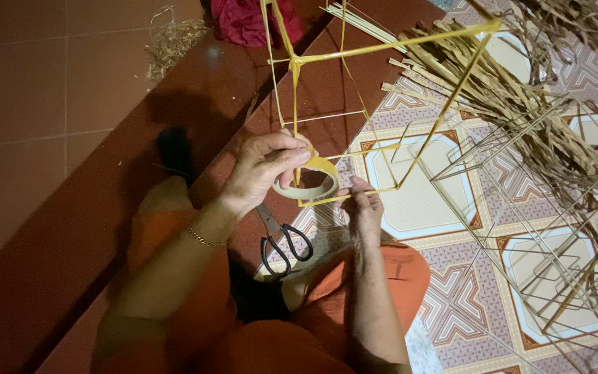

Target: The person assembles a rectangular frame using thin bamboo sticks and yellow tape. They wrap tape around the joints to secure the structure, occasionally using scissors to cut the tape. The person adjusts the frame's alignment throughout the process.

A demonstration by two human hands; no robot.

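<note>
A roll of yellow tape [307, 181] is gripped by the left hand [261, 170] at a stick frame [382, 104]; its near corner is pinched by right-hand fingers [360, 197]. Several joints are already taped; bare frames [541, 228] lie right, scissors [282, 242] near.

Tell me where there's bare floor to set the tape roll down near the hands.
Bare patterned tile lies just right of the right hand, bordered by the yellow frame and the wire frames. The scissors fill the gap between the arms. The upper right is crowded with dried strips.
</note>
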